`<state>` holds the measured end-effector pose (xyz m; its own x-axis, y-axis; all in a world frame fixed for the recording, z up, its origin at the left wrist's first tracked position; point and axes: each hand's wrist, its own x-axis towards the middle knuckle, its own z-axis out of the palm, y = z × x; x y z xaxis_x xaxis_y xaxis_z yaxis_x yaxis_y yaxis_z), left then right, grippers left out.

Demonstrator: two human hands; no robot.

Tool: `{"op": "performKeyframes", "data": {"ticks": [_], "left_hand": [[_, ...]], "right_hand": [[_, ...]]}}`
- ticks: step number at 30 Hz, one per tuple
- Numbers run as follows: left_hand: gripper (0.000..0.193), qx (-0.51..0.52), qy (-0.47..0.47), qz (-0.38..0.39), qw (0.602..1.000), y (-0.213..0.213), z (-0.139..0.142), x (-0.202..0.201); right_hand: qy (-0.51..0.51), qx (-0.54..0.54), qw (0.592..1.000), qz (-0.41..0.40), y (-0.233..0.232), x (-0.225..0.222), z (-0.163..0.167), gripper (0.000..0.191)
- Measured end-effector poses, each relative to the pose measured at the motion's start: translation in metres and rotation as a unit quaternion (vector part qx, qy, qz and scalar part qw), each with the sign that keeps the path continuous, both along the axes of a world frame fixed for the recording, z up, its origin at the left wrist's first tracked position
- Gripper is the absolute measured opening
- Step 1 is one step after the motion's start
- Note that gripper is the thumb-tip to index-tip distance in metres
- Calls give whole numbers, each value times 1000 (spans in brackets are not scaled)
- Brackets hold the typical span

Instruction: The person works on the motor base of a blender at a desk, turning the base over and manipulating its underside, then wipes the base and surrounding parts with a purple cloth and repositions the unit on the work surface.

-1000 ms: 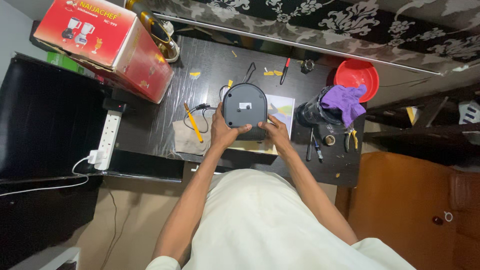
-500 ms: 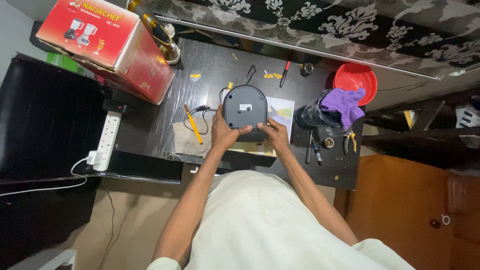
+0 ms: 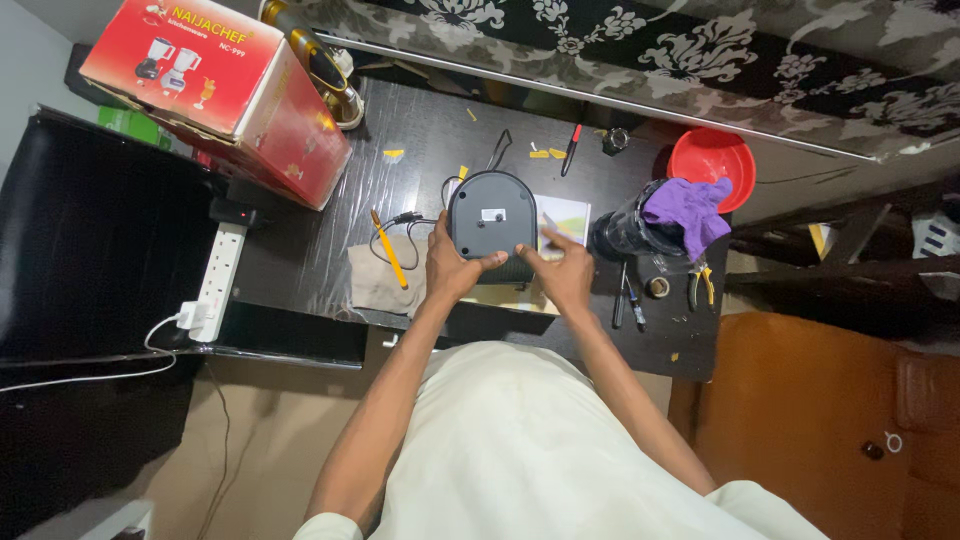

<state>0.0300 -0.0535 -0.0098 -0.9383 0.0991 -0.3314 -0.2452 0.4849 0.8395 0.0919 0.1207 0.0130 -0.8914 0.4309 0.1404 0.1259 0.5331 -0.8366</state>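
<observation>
The red appliance carton stands at the far left corner of the dark table. A white power strip lies just below it at the table's left edge. A yellow-handled screwdriver rests on a beige cloth, beside a thin black cable.

The dark rounded appliance base sits at the table's centre, underside up. The left hand is closed on its near left edge, thumb across the lower rim. The right hand rests at the near right edge, fingers partly spread over a white paper sheet; whether it actually grips the base cannot be determined.

Risks, as judged: the base sits near the table's front edge and could slide off if the hold slackens. The cable could snag on the screwdriver.

To the right stand a black jar draped with a purple cloth, a red bowl, and pliers.

The table surface is dark, glossy and littered with small yellow scraps. A floral curtain hangs behind; a brown wooden cabinet stands at lower right.
</observation>
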Motion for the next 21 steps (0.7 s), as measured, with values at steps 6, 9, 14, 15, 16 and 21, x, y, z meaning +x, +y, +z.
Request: {"op": "performKeyframes", "data": {"ticks": [6, 9, 14, 15, 16, 21], "left_hand": [[132, -36, 32, -23, 999, 2, -1, 0], [133, -48, 29, -37, 998, 1, -1, 1], [132, -56, 73, -48, 995, -6, 0, 3], [130, -56, 78, -45, 994, -8, 0, 3], [122, -41, 136, -31, 989, -11, 2, 3], [56, 44, 362, 15, 931, -26, 15, 2]], "right_hand": [[21, 80, 996, 28, -16, -16, 29, 27], [-13, 129, 990, 55, -19, -33, 25, 24], [11, 136, 989, 49, -15, -41, 4, 12], [1, 86, 995, 47, -12, -41, 2, 14], [-10, 36, 998, 45, -9, -40, 2, 16], [-124, -384, 913, 61, 0, -30, -2, 19]]}}
